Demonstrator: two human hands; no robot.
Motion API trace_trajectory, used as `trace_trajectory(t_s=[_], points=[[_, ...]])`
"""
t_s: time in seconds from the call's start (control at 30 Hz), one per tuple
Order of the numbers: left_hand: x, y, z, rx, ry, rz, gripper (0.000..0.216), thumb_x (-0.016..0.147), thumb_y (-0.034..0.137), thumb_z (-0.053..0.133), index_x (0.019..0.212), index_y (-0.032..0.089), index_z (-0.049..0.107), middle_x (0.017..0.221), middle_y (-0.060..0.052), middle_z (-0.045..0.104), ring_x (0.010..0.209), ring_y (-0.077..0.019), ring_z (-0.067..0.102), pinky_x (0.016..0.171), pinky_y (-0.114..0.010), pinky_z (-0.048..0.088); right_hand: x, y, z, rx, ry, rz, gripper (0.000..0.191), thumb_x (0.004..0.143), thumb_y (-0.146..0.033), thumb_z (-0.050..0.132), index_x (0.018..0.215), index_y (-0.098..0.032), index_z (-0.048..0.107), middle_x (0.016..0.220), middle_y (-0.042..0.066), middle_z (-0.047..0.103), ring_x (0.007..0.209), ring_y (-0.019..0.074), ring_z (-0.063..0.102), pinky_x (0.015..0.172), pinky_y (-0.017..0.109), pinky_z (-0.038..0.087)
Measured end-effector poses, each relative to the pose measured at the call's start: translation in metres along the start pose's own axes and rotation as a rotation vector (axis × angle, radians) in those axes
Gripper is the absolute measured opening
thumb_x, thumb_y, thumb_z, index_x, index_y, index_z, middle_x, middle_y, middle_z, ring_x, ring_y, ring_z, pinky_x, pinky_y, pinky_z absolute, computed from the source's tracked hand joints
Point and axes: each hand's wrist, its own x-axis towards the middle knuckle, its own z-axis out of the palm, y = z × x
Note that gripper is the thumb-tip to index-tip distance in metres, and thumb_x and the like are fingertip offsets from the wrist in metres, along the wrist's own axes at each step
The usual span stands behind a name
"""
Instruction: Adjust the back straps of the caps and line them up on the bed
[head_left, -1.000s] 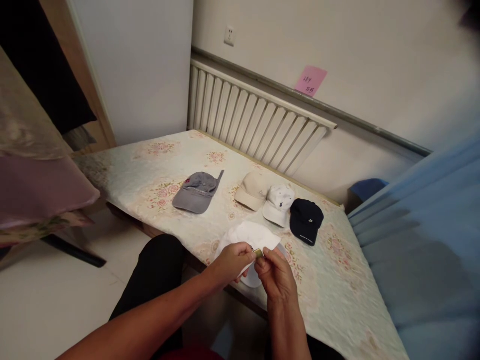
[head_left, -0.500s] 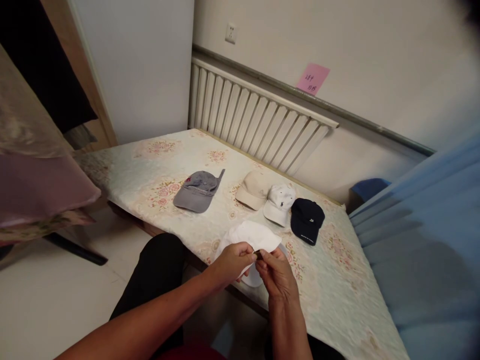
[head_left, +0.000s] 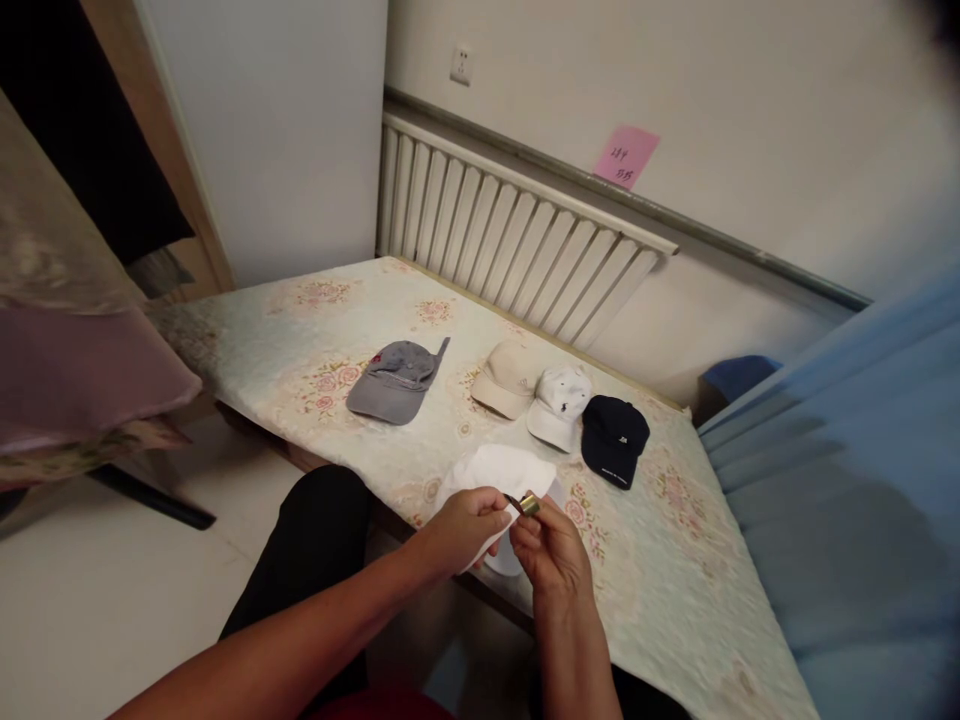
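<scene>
A white cap (head_left: 499, 468) lies at the near edge of the bed, partly hidden behind my hands. My left hand (head_left: 474, 522) is closed on the end of its white strap (head_left: 489, 545). My right hand (head_left: 553, 540) pinches a small brass-coloured buckle (head_left: 529, 504), which sits right at the strap's end. A dark strip shows between the buckle and my left fingers. Beyond my hands lie a beige cap (head_left: 504, 382), a white cap with a small dark logo (head_left: 559, 408) and a black cap (head_left: 615, 440). A grey cap (head_left: 397, 382) with its strap sticking out lies to the left.
A flowered cover (head_left: 720, 600) spreads over the bed. Behind it a white radiator (head_left: 502, 225) stands along the wall. A blue curtain (head_left: 847, 460) hangs at the right; draped fabric (head_left: 82, 360) hangs at the left. My knee (head_left: 322, 530) is beside the near edge.
The brass buckle now shows plainly between my hands, where only a dark bit showed before. My right fingers have turned and shifted slightly. The other caps have not moved.
</scene>
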Motion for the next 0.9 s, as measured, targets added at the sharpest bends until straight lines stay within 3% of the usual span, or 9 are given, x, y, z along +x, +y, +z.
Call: trace_trajectory(t_s=[0.33, 0.63, 0.9], points=[[0.004, -0.008, 0.004, -0.003, 0.030, 0.060, 0.021, 0.075, 0.036, 0.054, 0.066, 0.018, 0.048, 0.048, 0.007, 0.047, 0.041, -0.0055, 0.033, 0.043, -0.021, 0.021, 0.003, 0.004, -0.002, 0.050, 0.029, 0.053, 0.029, 0.050, -0.002, 0.070, 0.058, -0.016, 0.046, 0.046, -0.011, 0.041, 0.035, -0.0016, 0.024, 0.028, 0.008, 0.019], [0.003, -0.003, 0.005, 0.078, 0.121, 0.077, 0.022, 0.072, 0.034, 0.056, 0.060, 0.019, 0.045, 0.047, 0.008, 0.042, 0.045, -0.0071, 0.038, 0.047, -0.021, 0.028, 0.002, 0.004, -0.003, 0.069, 0.022, 0.071, 0.030, 0.050, -0.001, 0.069, 0.059, -0.016, 0.046, 0.045, -0.011, 0.042, 0.034, -0.0018, 0.024, 0.028, 0.008, 0.018], [-0.002, 0.005, 0.005, 0.038, 0.108, 0.070, 0.020, 0.071, 0.034, 0.056, 0.061, 0.019, 0.047, 0.049, 0.008, 0.041, 0.047, -0.0081, 0.040, 0.048, -0.022, 0.031, 0.003, 0.005, -0.004, 0.052, -0.002, 0.075, 0.028, 0.052, -0.003, 0.071, 0.060, -0.016, 0.047, 0.046, -0.011, 0.042, 0.035, -0.0016, 0.023, 0.028, 0.008, 0.019]])
